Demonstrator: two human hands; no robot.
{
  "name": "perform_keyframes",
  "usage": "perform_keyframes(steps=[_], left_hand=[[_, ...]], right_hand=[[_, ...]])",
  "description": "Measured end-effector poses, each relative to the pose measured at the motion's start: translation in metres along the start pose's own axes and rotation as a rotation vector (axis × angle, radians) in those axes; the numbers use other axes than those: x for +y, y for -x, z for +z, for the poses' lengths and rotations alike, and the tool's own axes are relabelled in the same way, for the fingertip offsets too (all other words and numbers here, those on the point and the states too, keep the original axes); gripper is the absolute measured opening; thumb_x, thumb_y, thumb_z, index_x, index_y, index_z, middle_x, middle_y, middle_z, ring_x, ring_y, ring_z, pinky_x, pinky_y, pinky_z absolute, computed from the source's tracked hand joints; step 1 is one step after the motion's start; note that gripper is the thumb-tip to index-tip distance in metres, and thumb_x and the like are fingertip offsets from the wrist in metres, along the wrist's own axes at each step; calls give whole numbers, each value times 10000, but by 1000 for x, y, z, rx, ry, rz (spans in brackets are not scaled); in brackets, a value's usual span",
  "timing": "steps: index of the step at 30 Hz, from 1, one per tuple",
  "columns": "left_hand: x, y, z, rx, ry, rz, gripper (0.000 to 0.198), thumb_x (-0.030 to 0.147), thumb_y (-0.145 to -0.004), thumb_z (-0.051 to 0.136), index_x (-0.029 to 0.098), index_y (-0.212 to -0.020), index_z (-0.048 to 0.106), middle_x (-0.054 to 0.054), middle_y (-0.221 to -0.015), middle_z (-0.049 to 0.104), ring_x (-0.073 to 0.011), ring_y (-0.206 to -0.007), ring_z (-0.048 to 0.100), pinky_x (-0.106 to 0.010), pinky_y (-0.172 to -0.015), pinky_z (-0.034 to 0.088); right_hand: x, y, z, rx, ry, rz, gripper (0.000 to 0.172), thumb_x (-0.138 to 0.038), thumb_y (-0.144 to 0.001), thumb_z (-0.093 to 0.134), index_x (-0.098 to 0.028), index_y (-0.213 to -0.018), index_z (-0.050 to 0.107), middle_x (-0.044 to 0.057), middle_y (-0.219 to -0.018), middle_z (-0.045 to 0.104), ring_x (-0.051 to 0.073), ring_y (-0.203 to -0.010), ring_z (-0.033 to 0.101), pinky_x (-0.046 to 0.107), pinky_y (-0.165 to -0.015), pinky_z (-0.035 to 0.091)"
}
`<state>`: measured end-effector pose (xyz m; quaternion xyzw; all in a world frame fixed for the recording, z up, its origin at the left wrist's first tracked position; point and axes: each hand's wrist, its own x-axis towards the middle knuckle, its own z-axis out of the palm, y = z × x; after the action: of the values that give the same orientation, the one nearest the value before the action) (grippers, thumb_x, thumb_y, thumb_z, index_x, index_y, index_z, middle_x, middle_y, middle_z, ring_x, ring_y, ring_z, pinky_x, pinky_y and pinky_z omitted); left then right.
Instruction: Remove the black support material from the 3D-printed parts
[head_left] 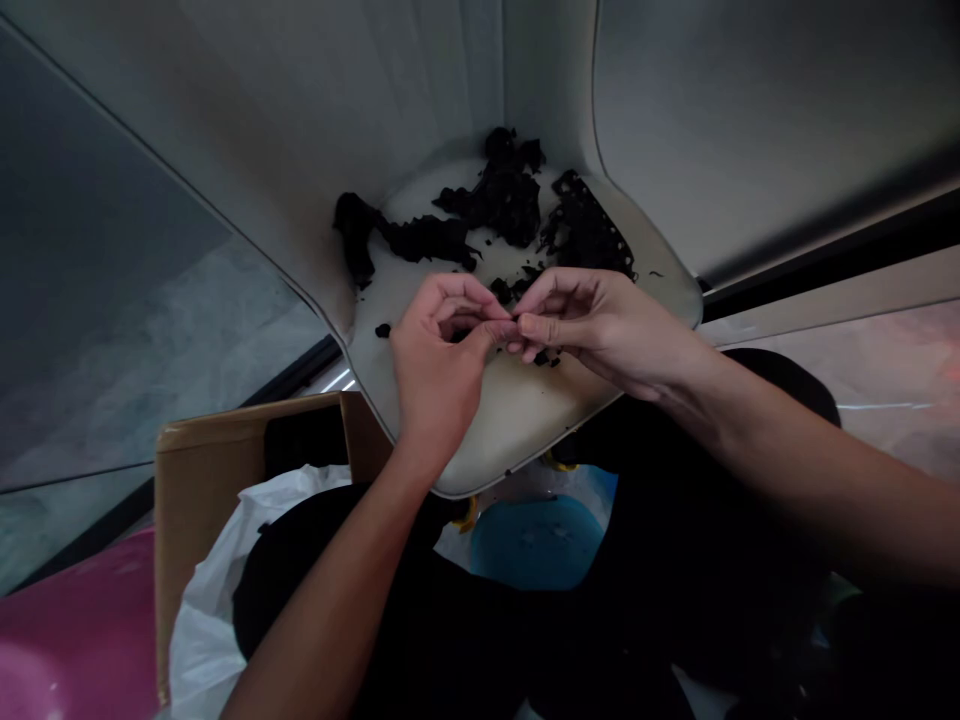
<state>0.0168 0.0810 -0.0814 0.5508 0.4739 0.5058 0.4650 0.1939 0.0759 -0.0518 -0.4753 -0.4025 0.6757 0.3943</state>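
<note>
Your left hand (439,365) and your right hand (600,335) meet near the middle of the frame, curled rather than spread, with the fingertips (504,326) of both hands pressed together just above the seat. They seem to pinch a tiny black scrap, though your fingers and the dim view make that hard to confirm. Small black crumbs (544,358) lie just beneath your right hand on the cream seat (517,425) of a moulded chair. Larger torn black pieces (499,205) spread across the seat above your hands, and at their upper right lies a perforated black sheet (585,235), full of small holes. All of this looks light, soft and crumbly, likely to tear or shed flakes if squeezed, so the thicker middle of a piece should give a safer hold than a ragged edge. The chair's pale backrest (337,100) rises behind them at the top of the frame. Below the seat, toward the lower left, a cardboard box (202,490) holds a white plastic bag (204,620), with a pink object (75,630) in the corner beside it. A blue plastic tub (536,545) sits at bottom centre, amid your dark clothing (450,640).
</note>
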Motion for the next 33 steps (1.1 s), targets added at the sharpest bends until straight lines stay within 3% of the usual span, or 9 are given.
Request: perform_keyframes(steps=[5, 9, 16, 21, 27, 33], left_hand=[[-1, 7, -4, -84, -54, 80, 387, -110, -847, 648, 258, -966, 630, 39, -916, 736, -123, -866, 721, -244, -774, 638], [0, 12, -11, -207, -39, 117, 403, -102, -895, 590, 285, -1008, 598, 29, -988, 748, -138, -912, 745, -276, -787, 675], [16, 13, -29, -413, -121, 162, 277, -4, -988, 583, 268, -977, 537, 6, -962, 709, -170, -890, 748, -314, -743, 660], [19, 23, -41, -541, -219, 251, 338, -69, -944, 579, 261, -931, 503, 32, -941, 702, -134, -856, 731, -277, -759, 634], [13, 26, -60, -675, -331, 283, 448, -142, -817, 507, 276, -973, 470, 17, -983, 680, -159, -924, 707, -305, -814, 634], [29, 20, -70, -832, -439, 222, 414, -113, -790, 478, 272, -929, 420, 2, -988, 648, -188, -926, 665, -325, -788, 579]], right_hand=[[-6, -2, -1, -71, 6, 68, 395, -356, -673, 1103, -201, -829, 775, 23, -799, 805, 153, -727, 738, 281, -688, 614], [-12, 0, -3, -152, 30, 159, 347, -360, -721, 1075, -195, -814, 784, 2, -723, 746, 123, -641, 647, 265, -624, 561], [-19, 7, -2, -260, 38, 210, 243, -248, -779, 999, -185, -807, 765, -15, -719, 727, 104, -627, 625, 231, -590, 519], [-3, 9, -4, -400, 46, 261, 147, -150, -845, 879, -164, -831, 734, -10, -725, 742, 101, -622, 651, 222, -598, 520], [10, 8, 4, -407, 69, 297, 219, -122, -827, 823, -184, -909, 629, -15, -764, 734, 101, -654, 626, 221, -616, 519], [13, 10, 9, -454, 75, 278, 310, 46, -792, 654, -202, -967, 595, -24, -846, 741, 110, -722, 634, 234, -668, 509]])
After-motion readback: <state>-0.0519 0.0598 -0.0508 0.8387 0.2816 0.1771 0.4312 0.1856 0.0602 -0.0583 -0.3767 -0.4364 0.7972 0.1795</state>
